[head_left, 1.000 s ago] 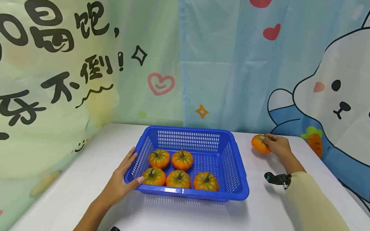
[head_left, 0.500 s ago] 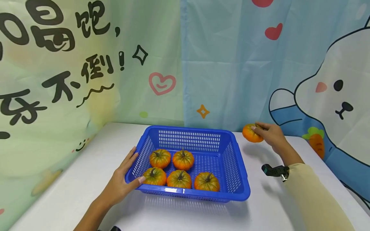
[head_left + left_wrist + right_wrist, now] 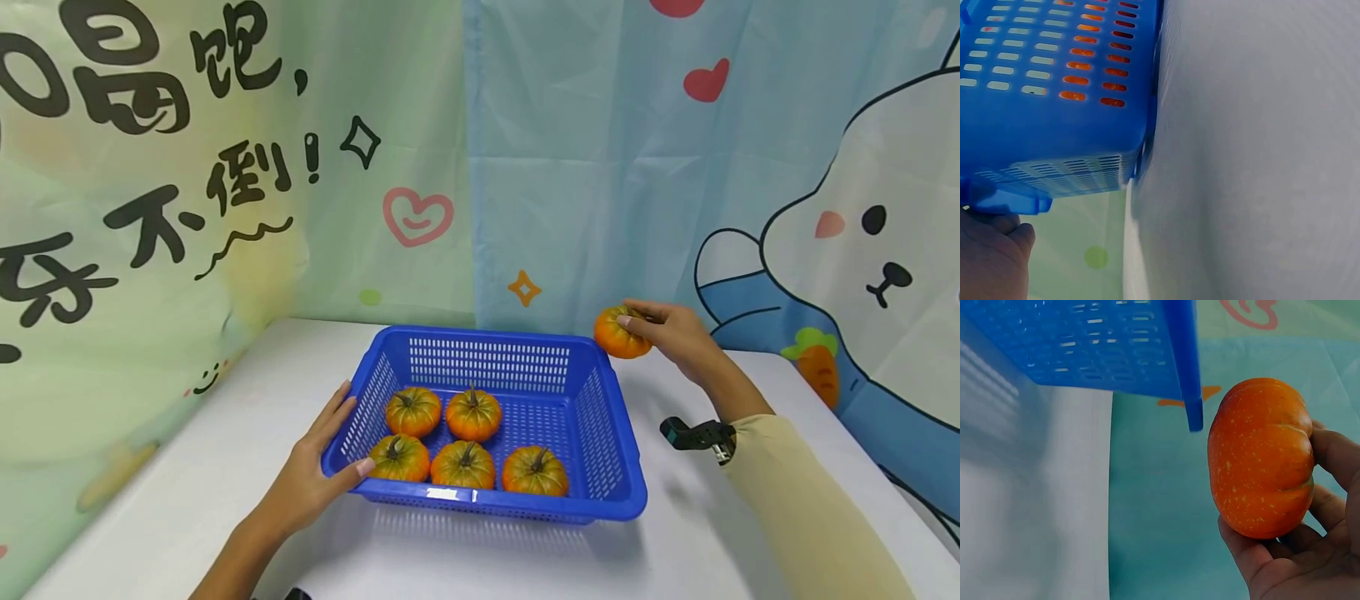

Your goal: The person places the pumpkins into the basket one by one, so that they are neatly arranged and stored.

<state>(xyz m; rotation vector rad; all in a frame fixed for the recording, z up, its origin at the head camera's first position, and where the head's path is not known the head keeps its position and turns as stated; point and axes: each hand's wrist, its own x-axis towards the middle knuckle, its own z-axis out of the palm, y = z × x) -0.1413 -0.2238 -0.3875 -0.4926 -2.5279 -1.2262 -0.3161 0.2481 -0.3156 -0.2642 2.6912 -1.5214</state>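
My right hand [image 3: 671, 333] holds a small orange pumpkin [image 3: 621, 333] by its top, raised beside the far right corner of a blue plastic basket [image 3: 633, 487]. The right wrist view shows the fingers round the pumpkin [image 3: 1263, 462], its smooth underside facing the camera, beyond the rim of the basket [image 3: 1182, 350]. At the near left corner, my left hand [image 3: 318, 462] holds the basket's rim, thumb over the front edge and fingers along the left side. Several pumpkins [image 3: 473, 416] sit stem-up in the basket, two behind and the others along the front.
The basket stands on a white table [image 3: 225, 467]. Behind it hangs a printed curtain [image 3: 555, 225] with a cartoon bear and lettering, close against the table's back edge. A black wrist device [image 3: 697, 435] sticks out from my right sleeve [image 3: 802, 492].
My right hand has lifted the pumpkin off the table at the right and carried it left, up to the basket's far right corner. The left hand and basket stay put.
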